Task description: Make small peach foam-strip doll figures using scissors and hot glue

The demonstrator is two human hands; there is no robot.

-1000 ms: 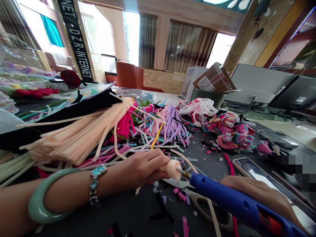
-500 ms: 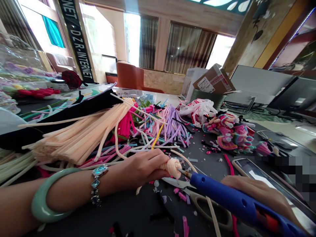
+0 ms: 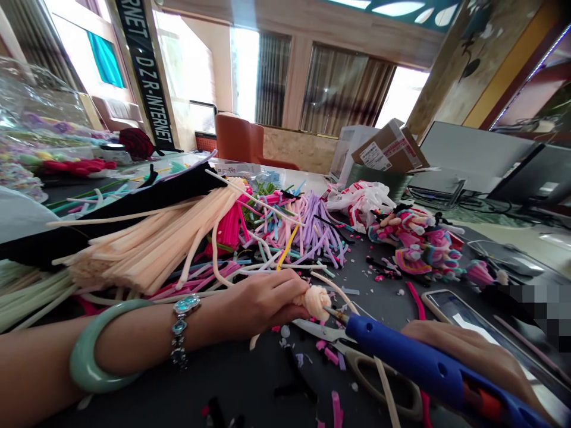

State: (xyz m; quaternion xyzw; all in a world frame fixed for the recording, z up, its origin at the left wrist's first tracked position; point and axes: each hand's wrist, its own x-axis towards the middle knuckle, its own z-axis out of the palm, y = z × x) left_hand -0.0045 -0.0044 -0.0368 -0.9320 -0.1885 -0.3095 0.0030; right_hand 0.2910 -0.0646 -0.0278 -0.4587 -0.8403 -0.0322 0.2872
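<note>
Between the fingertips of my left hand [image 3: 263, 300] is a small coiled ball of peach pipe cleaner [image 3: 317, 303]. My right hand [image 3: 473, 351] is wrapped round a blue hot glue gun [image 3: 401, 351], its fingers partly hidden behind the body. The metal nozzle meets the right side of the coil. Under the gun lies a pair of scissors [image 3: 383, 380], blades toward my left hand. A jade bangle and a jewelled bracelet [image 3: 179, 327] are on my left wrist.
Peach pipe cleaners [image 3: 151, 244] lie in a thick bundle at left. Behind are pink and purple pipe cleaners [image 3: 312, 229]. Finished fuzzy figures [image 3: 419, 241] sit at right, near a phone [image 3: 468, 321]. Scraps litter the dark table. A cardboard box [image 3: 388, 148] stands farther back.
The view has shifted slightly, so the whole scene sits a little farther right. Both hands keep their hold, and the nozzle stays at the coil.
</note>
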